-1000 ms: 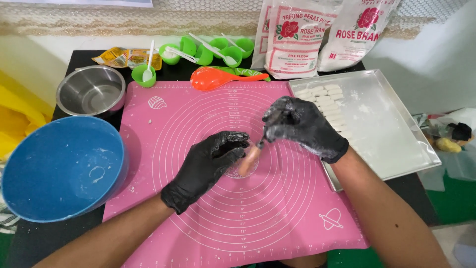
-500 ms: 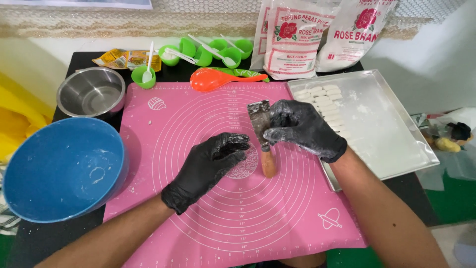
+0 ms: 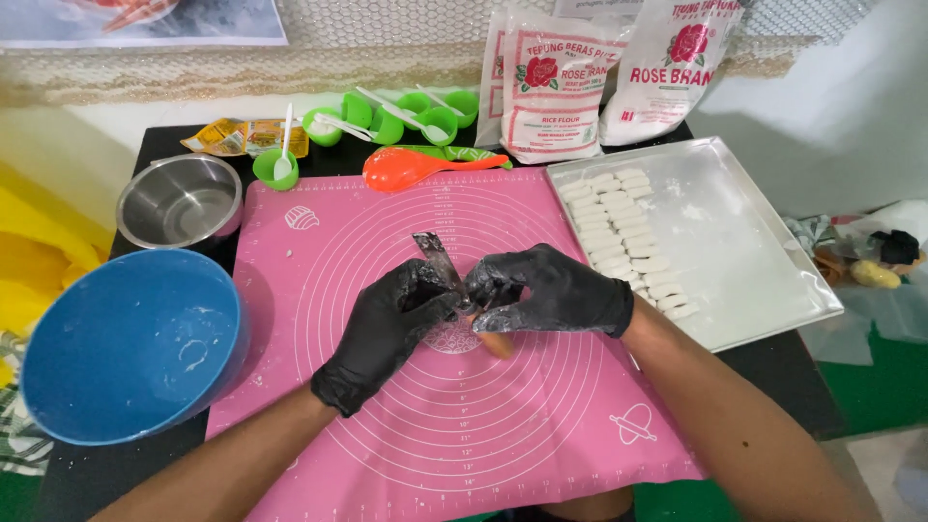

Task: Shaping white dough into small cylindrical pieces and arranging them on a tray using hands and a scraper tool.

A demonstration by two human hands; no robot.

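Both of my hands wear black gloves and meet over the middle of a pink silicone mat (image 3: 387,222). My right hand (image 3: 561,290) grips a small knife (image 3: 432,249) by its wooden handle, which sticks out below the fingers. The dough-smeared blade points up and to the left. The fingers of my left hand (image 3: 387,333) pinch the blade near its base.
A metal tray (image 3: 764,261) at the right holds rows of white dough pieces (image 3: 619,232). A blue bowl (image 3: 126,348) and a steel bowl (image 3: 179,198) stand at the left. An orange spoon (image 3: 406,166), green cups (image 3: 387,116) and flour bags (image 3: 556,82) line the back.
My right hand lifted the knife off the mat and tilted its blade to the left. My left hand rose to meet it and closed its fingers on the blade.
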